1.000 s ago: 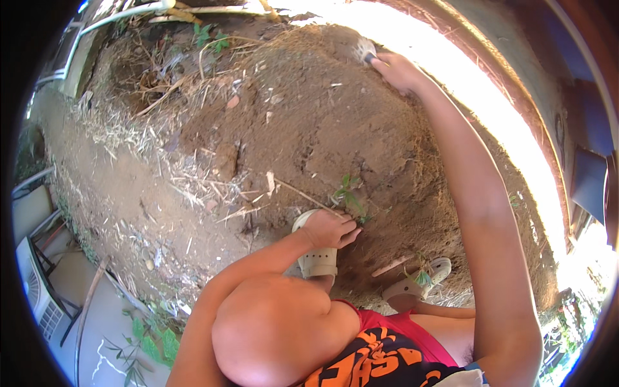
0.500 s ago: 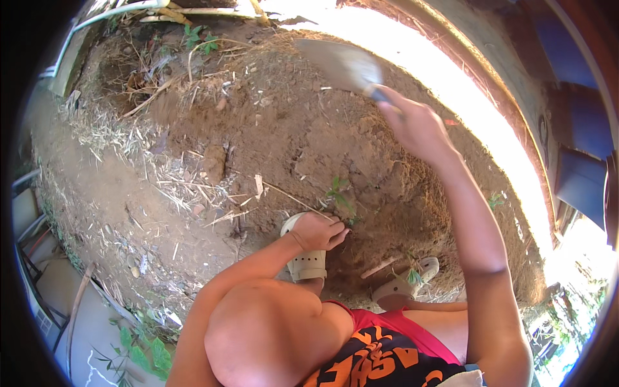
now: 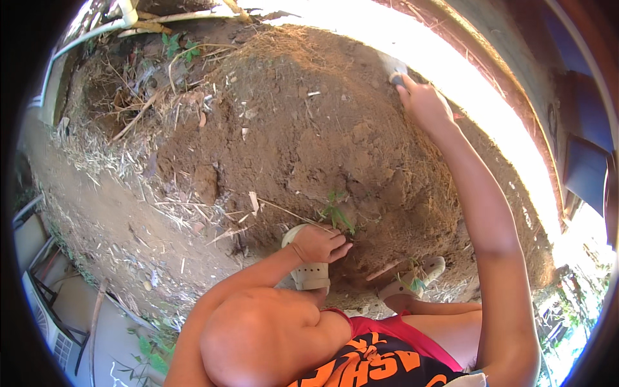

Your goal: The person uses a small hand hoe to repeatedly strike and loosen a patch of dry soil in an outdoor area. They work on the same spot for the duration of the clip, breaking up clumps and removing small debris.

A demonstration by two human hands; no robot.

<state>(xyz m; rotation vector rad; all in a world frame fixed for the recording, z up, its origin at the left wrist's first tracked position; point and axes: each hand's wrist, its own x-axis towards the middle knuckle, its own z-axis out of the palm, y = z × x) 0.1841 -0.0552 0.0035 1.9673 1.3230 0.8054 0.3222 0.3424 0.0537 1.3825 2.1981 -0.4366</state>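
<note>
My right hand is closed round the dark handle of a broad-bladed hand tool, held out over the far right of the dirt mound. The blade is foreshortened and washed out against the bright strip behind it, so its exact kind is unclear. My left hand is low and near, fingers curled, in front of a pale clog on my foot. Just beyond those fingers grows a small green plant. Whatever the left fingers may grip is hidden. Brown soil lies between both hands.
Dry straw and twigs litter the soil at left. My other clog stands at right beside a short stick. White pipes edge the far left. A sunlit strip borders the mound at right.
The tool has swung from above the mound toward the right, its blade now turned away from view. My left hand stays near the plant with its fingers still curled. The view has shifted slightly.
</note>
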